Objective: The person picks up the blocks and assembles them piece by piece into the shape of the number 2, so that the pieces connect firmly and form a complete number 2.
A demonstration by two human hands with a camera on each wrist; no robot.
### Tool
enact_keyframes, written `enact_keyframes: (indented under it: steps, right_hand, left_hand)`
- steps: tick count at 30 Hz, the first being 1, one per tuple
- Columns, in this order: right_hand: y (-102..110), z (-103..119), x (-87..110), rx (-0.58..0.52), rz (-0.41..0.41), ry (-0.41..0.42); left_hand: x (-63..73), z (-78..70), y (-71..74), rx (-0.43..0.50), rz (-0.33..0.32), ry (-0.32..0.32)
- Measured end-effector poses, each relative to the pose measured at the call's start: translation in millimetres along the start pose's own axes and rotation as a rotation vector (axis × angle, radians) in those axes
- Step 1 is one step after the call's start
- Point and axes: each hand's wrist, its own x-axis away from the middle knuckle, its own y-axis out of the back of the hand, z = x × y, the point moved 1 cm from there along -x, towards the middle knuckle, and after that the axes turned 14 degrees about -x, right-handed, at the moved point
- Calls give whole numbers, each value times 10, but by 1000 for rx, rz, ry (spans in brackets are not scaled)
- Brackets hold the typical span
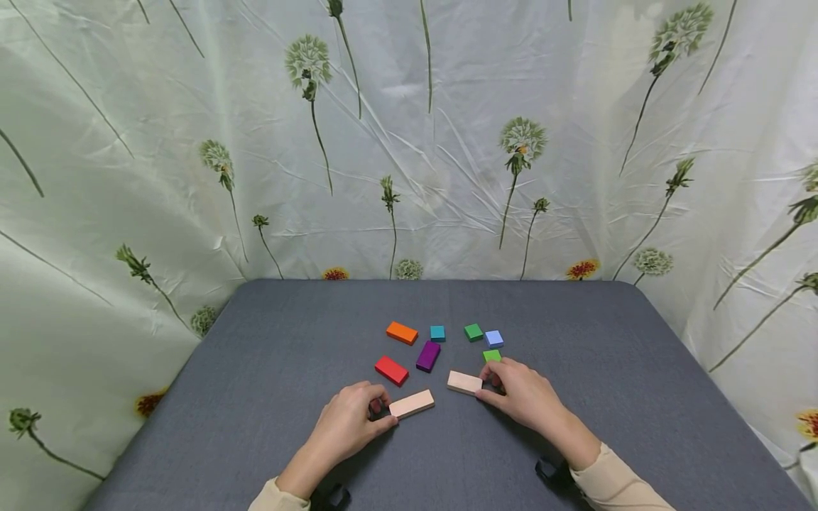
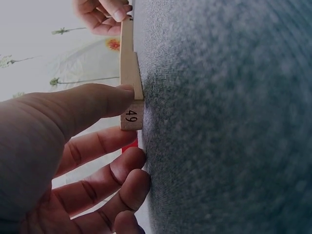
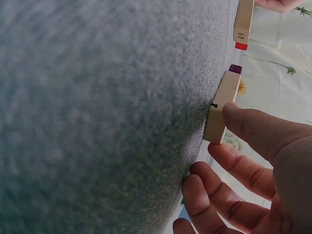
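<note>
Two pale wooden blocks lie on the dark grey cloth in front of me. My left hand (image 1: 348, 422) pinches the outer end of the left wooden block (image 1: 412, 404) between thumb and forefinger; its end face reads 49 in the left wrist view. The right wooden block (image 1: 464, 382) is pinched at its outer end by my right hand (image 1: 520, 394), with a small dark mark on its side in the right wrist view. A short gap separates the inner ends of the two blocks. Behind them lie a red block (image 1: 391, 370) and a purple block (image 1: 428, 356).
Farther back are an orange block (image 1: 402, 333), a teal block (image 1: 437, 333), a dark green block (image 1: 473, 332) and a light blue block (image 1: 494, 338). A bright green block (image 1: 492, 356) sits just behind my right fingers. A flowered curtain (image 1: 447, 177) hangs beyond the table (image 1: 287, 341).
</note>
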Motion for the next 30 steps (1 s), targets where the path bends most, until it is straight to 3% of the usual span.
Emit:
enact_keyframes:
  steps: [7, 30]
  right_hand:
    - [6, -9, 8, -4, 7, -6]
    - [62, -42, 137, -37, 16, -25]
  left_hand:
    - [-9, 1, 4, -2, 34, 13]
    - [-8, 32, 9, 33, 56, -20]
